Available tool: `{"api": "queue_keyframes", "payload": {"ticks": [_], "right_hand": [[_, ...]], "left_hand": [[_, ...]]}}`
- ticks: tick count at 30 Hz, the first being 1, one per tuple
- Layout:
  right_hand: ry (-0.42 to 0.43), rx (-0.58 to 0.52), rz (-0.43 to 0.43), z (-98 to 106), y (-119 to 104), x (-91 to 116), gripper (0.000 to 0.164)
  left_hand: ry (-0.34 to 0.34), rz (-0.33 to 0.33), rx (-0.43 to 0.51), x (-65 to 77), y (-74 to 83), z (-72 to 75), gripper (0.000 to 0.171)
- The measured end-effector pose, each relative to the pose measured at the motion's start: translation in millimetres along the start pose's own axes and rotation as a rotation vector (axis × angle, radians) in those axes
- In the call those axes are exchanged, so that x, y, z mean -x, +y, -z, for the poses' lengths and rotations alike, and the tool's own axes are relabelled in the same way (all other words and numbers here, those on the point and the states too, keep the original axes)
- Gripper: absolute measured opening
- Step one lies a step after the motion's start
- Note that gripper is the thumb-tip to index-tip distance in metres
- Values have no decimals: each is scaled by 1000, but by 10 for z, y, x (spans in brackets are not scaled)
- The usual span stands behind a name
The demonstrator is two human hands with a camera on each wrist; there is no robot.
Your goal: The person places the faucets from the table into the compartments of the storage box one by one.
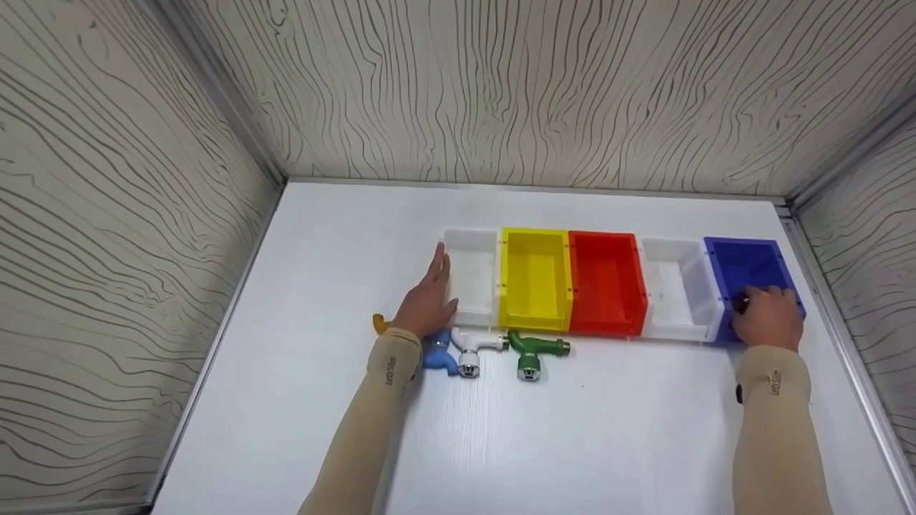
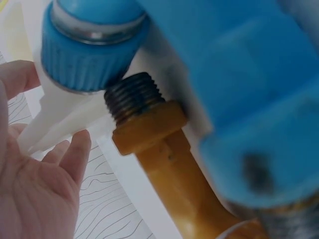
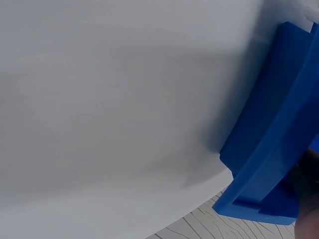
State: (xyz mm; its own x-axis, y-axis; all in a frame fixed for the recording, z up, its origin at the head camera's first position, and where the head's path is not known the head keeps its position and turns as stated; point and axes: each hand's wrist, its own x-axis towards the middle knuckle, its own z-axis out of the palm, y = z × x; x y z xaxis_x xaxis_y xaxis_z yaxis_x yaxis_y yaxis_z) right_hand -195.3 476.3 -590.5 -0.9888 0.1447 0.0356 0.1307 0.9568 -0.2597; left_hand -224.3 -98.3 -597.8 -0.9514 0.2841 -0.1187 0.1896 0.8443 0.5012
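Observation:
A joined row of bins begins on the left with a white bin (image 1: 474,315). My left hand (image 1: 424,300) lies along its outer side, fingers stretched away from me and thumb near the front corner. Just below that hand lie a blue tap (image 1: 439,357) and an orange tap (image 1: 381,324), both partly covered in the head view; the left wrist view shows the orange tap's threaded end (image 2: 134,97) close up. At the far right end, my right hand (image 1: 771,318) grips the front of the blue bin (image 1: 748,265) with curled fingers. A small dark patch shows beside its thumb.
Between the end bins sit a yellow bin (image 1: 535,322), a red bin (image 1: 608,325) and a second white bin (image 1: 676,330). In front of the row lie a white tap (image 1: 470,350) and a green tap (image 1: 529,354). Wood-grain panels (image 1: 465,93) enclose the white table (image 1: 572,443).

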Motion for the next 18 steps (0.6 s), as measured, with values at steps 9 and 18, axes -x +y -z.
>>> {"api": "queue_keyframes", "payload": {"ticks": [9,18], "right_hand": [[10,-4,-42,5,-21,38,43],[31,1,-28,-13,-50,24,42]], "left_hand": [[-13,-8,-9,1,6,-15,88],[13,-8,-11,3,3,-15,89]]}}
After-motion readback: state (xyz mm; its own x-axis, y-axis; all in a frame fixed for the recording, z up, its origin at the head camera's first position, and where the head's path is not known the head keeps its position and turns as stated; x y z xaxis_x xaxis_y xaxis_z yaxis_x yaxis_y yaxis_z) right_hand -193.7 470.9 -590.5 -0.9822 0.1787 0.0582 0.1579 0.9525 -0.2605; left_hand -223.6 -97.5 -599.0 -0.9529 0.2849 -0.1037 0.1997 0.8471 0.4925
